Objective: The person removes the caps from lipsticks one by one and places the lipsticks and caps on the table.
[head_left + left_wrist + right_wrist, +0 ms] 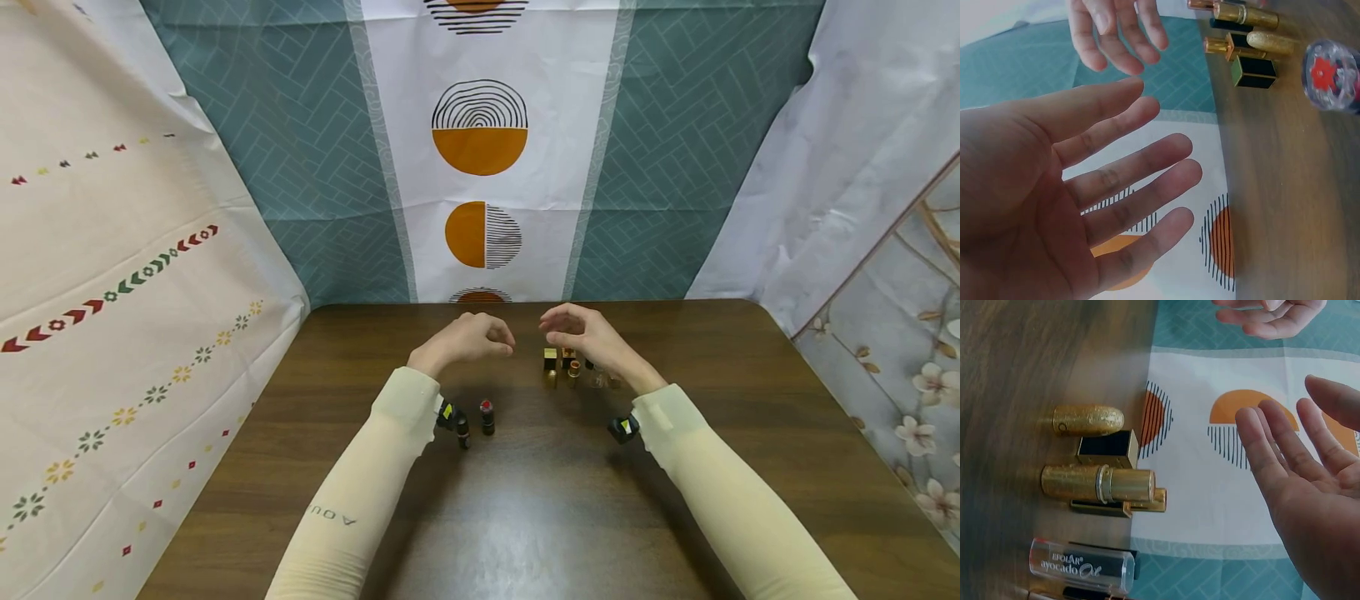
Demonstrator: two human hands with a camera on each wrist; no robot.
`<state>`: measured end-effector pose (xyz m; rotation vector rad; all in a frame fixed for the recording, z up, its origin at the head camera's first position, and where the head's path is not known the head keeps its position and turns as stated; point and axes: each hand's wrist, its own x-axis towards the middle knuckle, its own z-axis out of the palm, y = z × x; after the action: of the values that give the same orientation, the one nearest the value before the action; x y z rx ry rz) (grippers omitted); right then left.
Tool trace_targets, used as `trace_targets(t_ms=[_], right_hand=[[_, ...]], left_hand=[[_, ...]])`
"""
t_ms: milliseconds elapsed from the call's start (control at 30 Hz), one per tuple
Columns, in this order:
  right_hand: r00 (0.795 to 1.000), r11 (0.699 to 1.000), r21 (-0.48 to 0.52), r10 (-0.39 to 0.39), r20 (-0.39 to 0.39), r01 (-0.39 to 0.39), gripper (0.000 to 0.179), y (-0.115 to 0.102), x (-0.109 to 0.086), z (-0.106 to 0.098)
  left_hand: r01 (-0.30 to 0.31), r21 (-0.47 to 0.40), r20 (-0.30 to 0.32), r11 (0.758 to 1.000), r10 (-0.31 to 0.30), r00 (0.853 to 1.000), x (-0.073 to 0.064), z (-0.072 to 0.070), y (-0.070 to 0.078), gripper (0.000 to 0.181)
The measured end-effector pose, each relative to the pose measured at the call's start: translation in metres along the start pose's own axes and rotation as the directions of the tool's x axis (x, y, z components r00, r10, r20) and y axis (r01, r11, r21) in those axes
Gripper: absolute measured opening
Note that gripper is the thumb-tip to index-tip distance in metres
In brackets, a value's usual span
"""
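My left hand (471, 337) hangs in the air over the far part of the table, its fingers relaxed and holding nothing. Facing it, my right hand (588, 332) is also raised with loose, empty fingers. Behind and below the right hand stand several lipstick pieces: a black-and-gold square cap (1107, 449), a gold lipstick tube (1097, 483), a glittery gold round-topped cap (1088, 419) and a clear lettered cap (1082, 565). Near my left wrist are a dark tube with a red top (487, 417) and another dark tube (462, 433), partly hidden by the wrist camera.
The brown wooden table (525, 517) runs back to a hanging cloth (480, 192) with teal panels and orange circles. A cream embroidered cloth (112, 333) hangs at the left, and a flowered cloth (900, 375) at the right.
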<state>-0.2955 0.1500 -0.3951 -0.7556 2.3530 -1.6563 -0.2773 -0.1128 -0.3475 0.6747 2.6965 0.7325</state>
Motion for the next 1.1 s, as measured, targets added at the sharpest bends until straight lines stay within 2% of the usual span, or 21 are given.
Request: trace_targets(t_ms=[433,733,967,1100], right_hand=[[0.995,0.999,0.046,-0.03,0.093,0.026,0.038,0.004,0.003,0.015],[0.989,0.998,0.059,-0.018,0.146,0.009,0.038,0.005,0.005,0.024],[0.979,0.999,0.043,-0.016,0.204,0.007,0.043,0.009,0.007,0.03],[0.971,0.999,0.052,-0.017,0.239,0.004,0.043,0.011,0.006,0.033]], left_hand=[[-0.071,-0.032,0.018,0.997,0.071,0.997,-0.013,-0.004,-0.009,0.017],[-0.104,-0.057,0.05,0.993,0.107,0.993,-0.022,-0.002,-0.014,0.016],[-0.137,-0.06,0.099,0.989,0.142,0.985,-0.025,0.001,-0.014,0.017],[-0.135,-0.057,0.133,0.989,0.141,0.981,-0.027,0.004,-0.014,0.018]])
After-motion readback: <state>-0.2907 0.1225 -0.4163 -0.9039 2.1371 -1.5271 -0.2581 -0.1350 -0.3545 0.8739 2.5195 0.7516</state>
